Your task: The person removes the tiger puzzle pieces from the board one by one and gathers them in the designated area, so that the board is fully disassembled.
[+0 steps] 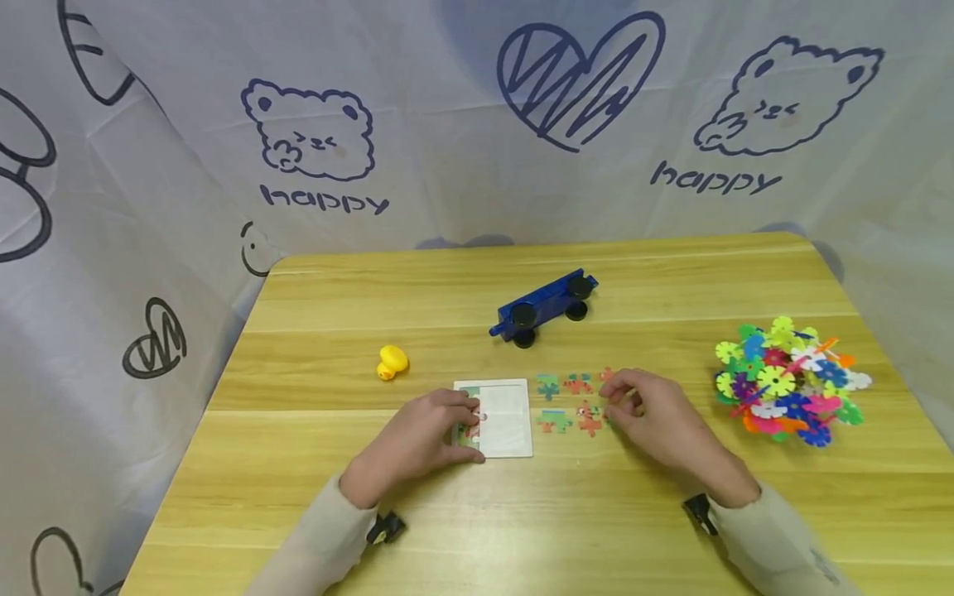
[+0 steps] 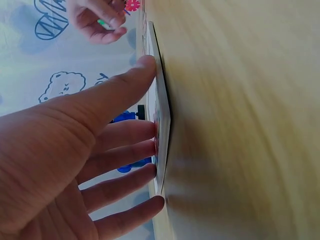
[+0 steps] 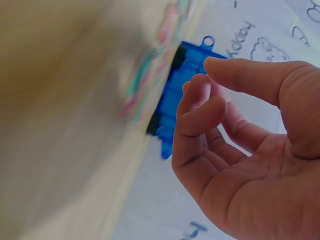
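A square white puzzle tray [image 1: 508, 420] lies on the table, with joined puzzle pieces [image 1: 474, 430] along its left side. My left hand [image 1: 428, 430] rests on that side, fingers stretched over the pieces and thumb at the near edge; in the left wrist view the fingertips [image 2: 150, 172] touch the tray. Right of the tray lie several loose jigsaw pieces [image 1: 554, 420] in green and red. Over the rightmost of them is my right hand [image 1: 656, 414], fingers loosely bent, partly hiding pieces. Nothing shows between its thumb and fingers in the right wrist view.
A blue toy wagon [image 1: 547, 305] with black wheels stands behind the tray. A small yellow toy duck [image 1: 392, 362] is at the back left. On the right sits a heap of colourful flower-shaped plastic pieces [image 1: 790, 385]. A printed cloth [image 1: 440, 182] hangs behind the table.
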The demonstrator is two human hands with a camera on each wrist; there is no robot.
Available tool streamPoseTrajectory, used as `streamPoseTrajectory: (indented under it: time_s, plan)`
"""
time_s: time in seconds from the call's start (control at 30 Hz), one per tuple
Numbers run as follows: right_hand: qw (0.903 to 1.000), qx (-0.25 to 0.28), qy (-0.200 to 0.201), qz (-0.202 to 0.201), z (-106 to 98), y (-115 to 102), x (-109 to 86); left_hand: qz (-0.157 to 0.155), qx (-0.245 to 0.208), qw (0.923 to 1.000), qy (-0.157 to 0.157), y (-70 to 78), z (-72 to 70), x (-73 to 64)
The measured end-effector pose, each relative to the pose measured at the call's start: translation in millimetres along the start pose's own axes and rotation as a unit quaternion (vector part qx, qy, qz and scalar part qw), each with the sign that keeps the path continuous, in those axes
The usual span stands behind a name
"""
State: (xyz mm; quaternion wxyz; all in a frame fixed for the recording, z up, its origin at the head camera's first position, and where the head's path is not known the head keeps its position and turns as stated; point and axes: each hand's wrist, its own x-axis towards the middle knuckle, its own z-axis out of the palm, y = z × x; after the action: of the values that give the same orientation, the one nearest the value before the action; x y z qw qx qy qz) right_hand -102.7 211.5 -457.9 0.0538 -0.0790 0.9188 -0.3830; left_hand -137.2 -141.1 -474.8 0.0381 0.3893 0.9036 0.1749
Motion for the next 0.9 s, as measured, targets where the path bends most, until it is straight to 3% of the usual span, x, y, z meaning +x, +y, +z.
streamPoseTrajectory:
  time_s: [0.37,0.7,0.9]
  plan:
    - [0.9969,-0.014,-0.030,-0.071,25.5,-41.8,30.9,-0.007,0.003,1.0000,-0.006,3.4,-0.4,-2.5]
    - [0.9907,-0.003,-0.089,-0.103,58.0,-67.2,68.6,-0.003,0.013,0.9999,-0.003,2.5,-0.3,-2.7]
    - [0.9867,-0.027,-0.111,-0.116,77.4,-78.6,86.5,0.002,0.013,0.9999,-0.001,2.8,-0.3,-2.6]
